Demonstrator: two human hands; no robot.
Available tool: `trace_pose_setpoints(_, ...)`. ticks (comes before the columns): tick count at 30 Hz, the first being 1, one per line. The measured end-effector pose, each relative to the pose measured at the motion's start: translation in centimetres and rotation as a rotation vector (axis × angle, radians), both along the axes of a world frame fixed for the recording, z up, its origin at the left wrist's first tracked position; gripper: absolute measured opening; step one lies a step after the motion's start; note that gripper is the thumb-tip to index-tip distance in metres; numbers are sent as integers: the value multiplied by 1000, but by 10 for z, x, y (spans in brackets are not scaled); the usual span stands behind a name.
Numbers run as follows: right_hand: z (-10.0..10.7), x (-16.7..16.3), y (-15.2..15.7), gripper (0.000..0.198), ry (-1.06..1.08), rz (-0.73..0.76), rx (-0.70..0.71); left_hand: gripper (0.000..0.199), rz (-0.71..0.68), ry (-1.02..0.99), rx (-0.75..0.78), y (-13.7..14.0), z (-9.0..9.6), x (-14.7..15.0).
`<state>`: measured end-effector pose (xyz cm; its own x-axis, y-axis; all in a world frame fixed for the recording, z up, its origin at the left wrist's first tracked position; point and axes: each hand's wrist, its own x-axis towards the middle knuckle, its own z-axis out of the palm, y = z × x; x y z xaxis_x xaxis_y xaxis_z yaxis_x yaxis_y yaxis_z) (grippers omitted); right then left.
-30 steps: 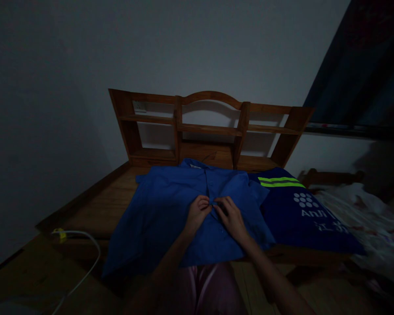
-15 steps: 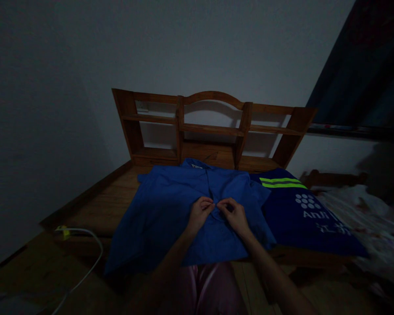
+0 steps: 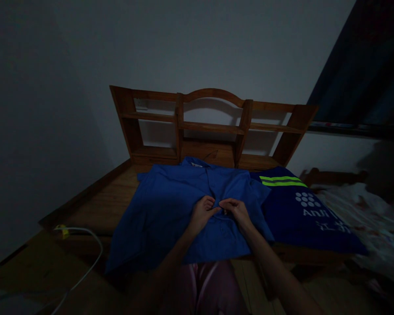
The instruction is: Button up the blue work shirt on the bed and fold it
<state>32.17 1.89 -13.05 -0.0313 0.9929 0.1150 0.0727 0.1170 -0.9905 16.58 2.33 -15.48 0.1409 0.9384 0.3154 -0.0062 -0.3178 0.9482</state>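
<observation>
White cable (image 3: 85, 262) cut off at bottom edge, shirt front (image 3: 216, 205) hidden under fingertips — dim, blurred bedding (image 3: 364, 214) at right.

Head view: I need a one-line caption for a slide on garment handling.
Both hands, left hand and right hand, pinch the front placket of a blue shirt spread on a wooden bed frame.

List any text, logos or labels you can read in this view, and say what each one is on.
"AnJi": white letters on the dark blue garment with green stripes, under a white dot logo; the end of the word is unclear.
White characters on the line below, same garment: too blurred to read.
Collar tag of the blue shirt: too small to read.
Nothing else is legible.
</observation>
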Motion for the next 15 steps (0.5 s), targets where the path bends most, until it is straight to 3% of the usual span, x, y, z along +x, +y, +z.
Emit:
trace_pose_setpoints(6, -5, 0, 2, 32, -60, 34, 33, 22, 84, 103, 35, -2, 4, -1)
trace_pose_setpoints(9, -5, -2, 1, 35, -67, 39, 103, 20, 62, 118, 14, -2, 2, 0)
trace_pose_setpoints(12, 6, -5, -11, 36, -147, -49, 273, 24, 16, 112, -45, 1, -2, 0)
trace_pose_setpoints(15, 24, -6, -38, 25, -377, -145, 493, 28, 55, 96, -59, 5, -4, 0)
